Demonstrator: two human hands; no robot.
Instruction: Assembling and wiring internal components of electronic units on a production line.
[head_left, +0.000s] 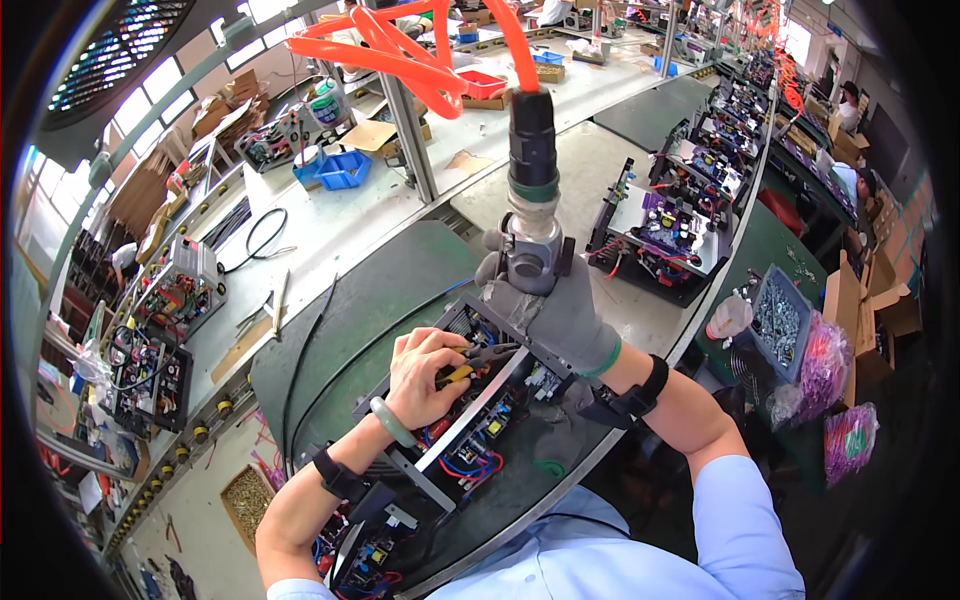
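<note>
My right hand (570,322), in a grey glove, is wrapped round a power driver (532,150) with a black and metal body, which stands upright over the work. An orange coiled hose (400,58) runs from its top. My bare left hand (425,380) is closed round pliers (456,374) with yellow on the handles; their dark jaws point toward the driver side. Both hands are over an open metal chassis (435,470) holding circuit boards and red and blue wires. The driver's lower tip is hidden behind my glove and the chassis edge.
Several similar open units (680,225) stand in a row along the line at right. A blue-grey bin of small screws (775,325) and purple bags (820,362) are at right. At left are another chassis (180,285), a blue tray (343,170) and a black cable (310,350).
</note>
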